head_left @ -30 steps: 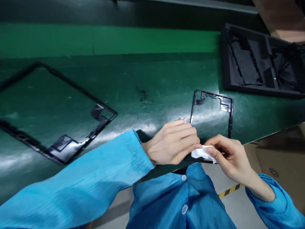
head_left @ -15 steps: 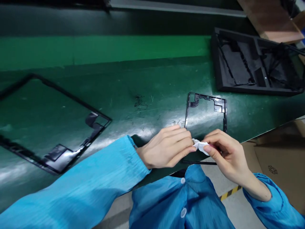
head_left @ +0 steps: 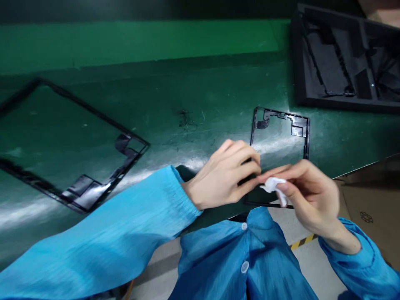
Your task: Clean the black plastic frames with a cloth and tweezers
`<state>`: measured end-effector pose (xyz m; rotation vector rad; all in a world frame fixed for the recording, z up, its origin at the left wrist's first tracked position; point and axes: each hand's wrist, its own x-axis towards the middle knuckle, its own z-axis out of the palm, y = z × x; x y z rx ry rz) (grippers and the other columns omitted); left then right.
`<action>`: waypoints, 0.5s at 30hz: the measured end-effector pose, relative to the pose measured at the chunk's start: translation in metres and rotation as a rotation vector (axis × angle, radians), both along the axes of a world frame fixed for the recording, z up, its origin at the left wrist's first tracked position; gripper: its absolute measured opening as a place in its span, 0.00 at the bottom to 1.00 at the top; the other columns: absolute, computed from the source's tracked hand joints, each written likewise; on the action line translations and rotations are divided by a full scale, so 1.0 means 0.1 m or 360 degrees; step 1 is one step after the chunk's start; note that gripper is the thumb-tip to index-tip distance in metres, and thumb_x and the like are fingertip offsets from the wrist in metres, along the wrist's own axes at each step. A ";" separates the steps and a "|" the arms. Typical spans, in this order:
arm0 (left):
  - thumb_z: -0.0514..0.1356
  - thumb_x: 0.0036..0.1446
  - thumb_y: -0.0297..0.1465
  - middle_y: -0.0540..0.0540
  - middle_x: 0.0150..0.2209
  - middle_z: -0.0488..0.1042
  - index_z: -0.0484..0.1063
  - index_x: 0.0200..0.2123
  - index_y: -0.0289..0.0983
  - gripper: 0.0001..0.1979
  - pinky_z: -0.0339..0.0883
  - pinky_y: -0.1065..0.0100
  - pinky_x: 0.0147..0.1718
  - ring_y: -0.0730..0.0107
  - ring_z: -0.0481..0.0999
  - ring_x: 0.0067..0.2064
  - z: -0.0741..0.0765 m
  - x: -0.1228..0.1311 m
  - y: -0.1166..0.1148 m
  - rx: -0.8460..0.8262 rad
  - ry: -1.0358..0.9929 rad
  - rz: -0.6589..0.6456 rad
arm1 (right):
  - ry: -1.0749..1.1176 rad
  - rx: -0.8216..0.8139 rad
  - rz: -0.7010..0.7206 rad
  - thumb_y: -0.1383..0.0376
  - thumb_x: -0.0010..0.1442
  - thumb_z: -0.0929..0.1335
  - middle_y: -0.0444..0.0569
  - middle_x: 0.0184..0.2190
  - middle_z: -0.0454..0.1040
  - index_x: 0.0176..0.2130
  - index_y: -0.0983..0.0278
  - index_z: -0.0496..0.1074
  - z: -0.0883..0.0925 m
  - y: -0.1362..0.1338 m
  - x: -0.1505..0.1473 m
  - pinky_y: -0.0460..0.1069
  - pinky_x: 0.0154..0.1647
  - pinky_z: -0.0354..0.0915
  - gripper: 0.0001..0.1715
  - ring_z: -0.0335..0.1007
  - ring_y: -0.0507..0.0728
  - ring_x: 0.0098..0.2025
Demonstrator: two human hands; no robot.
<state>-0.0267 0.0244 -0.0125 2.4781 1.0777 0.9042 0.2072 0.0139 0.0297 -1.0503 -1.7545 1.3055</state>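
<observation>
By the tabletop's [head_left: 212, 93] near edge, the right hand [head_left: 312, 198] alone now seemingly pinches the white wad [head_left: 273, 184]; the left hand's [head_left: 228, 175] grip I cannot tell.

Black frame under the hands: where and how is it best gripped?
Likely by the near bar, from the wearer's side, thumb above, fingers below: the frame is thin and lies flat, but that bar's right part seems to jut past the table, leaving room underneath.

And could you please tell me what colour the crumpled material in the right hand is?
The crumpled material is white, shown best in the head view.
</observation>
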 end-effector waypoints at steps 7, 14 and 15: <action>0.63 0.68 0.50 0.25 0.77 0.53 0.57 0.73 0.26 0.44 0.49 0.39 0.75 0.39 0.52 0.79 -0.03 -0.16 0.12 -0.0195 0.0349 -0.0022 | -0.0625 0.0801 0.0409 0.78 0.70 0.67 0.49 0.40 0.82 0.45 0.60 0.76 0.05 0.17 0.31 0.48 0.34 0.74 0.14 0.82 0.55 0.38; 0.62 0.70 0.47 0.37 0.77 0.58 0.58 0.75 0.37 0.38 0.49 0.45 0.77 0.51 0.50 0.80 -0.04 -0.31 0.38 -0.0219 0.0332 -0.0265 | -0.0794 0.0843 0.0684 0.81 0.70 0.62 0.50 0.42 0.79 0.50 0.59 0.73 -0.25 0.00 0.20 0.49 0.37 0.70 0.21 0.76 0.54 0.38; 0.63 0.70 0.47 0.36 0.76 0.60 0.61 0.73 0.36 0.36 0.52 0.46 0.76 0.51 0.53 0.79 -0.05 -0.30 0.41 -0.0148 0.0314 -0.0199 | -0.0740 0.0817 0.0645 0.81 0.69 0.62 0.50 0.41 0.78 0.50 0.60 0.73 -0.30 -0.05 0.13 0.49 0.36 0.69 0.21 0.75 0.54 0.37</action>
